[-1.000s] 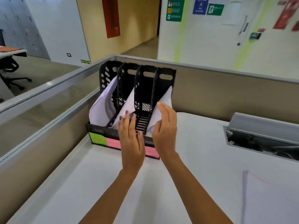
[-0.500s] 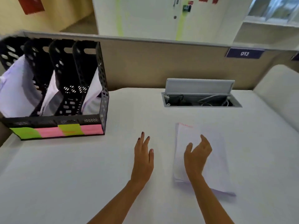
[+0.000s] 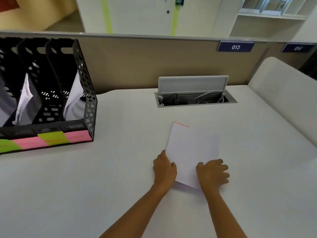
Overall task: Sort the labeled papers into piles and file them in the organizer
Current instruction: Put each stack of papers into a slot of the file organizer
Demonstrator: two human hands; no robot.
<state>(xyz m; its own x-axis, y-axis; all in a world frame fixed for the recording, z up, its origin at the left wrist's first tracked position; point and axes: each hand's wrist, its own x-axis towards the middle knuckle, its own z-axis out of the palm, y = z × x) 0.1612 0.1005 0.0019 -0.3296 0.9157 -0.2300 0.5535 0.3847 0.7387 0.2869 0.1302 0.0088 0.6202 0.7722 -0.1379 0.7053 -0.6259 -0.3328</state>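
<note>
Fingers [image 3: 161, 157] of the left hand [image 3: 164, 170] curl close together against the left edge of the stack of white paper sheets [image 3: 192, 148], thumb lying on the top sheet. The right hand [image 3: 211, 174] covers the stack's near right corner, its fingers [image 3: 223, 167] bent and slightly spread over the right edge, thumb also on the top sheet. Whether any fingertip reaches under the sheets cannot be told.

The stack lies flat on a plain white desk top [image 3: 103, 177], with "FINANCE" in red at its far left corner. Well apart to the stack's left stands a black perforated plastic file organizer [image 3: 85, 93], holding curved white sheets [image 3: 73, 98] in its slots and bearing green and pink sticky labels [image 3: 51, 139] along its front lip. Beyond the stack, a recessed cable box with a raised grey lid [image 3: 192, 84] shows loose cords inside. Farther behind runs a beige desk partition [image 3: 137, 62] carrying a dark blue number plate reading 013 [image 3: 235, 47], and above it a pale wall with yellow-green stripes.

The frame's left border cuts off the organizer. Writing on the labels is too blurred to read, as is the second blue plate [image 3: 297, 48] to the far right.
</note>
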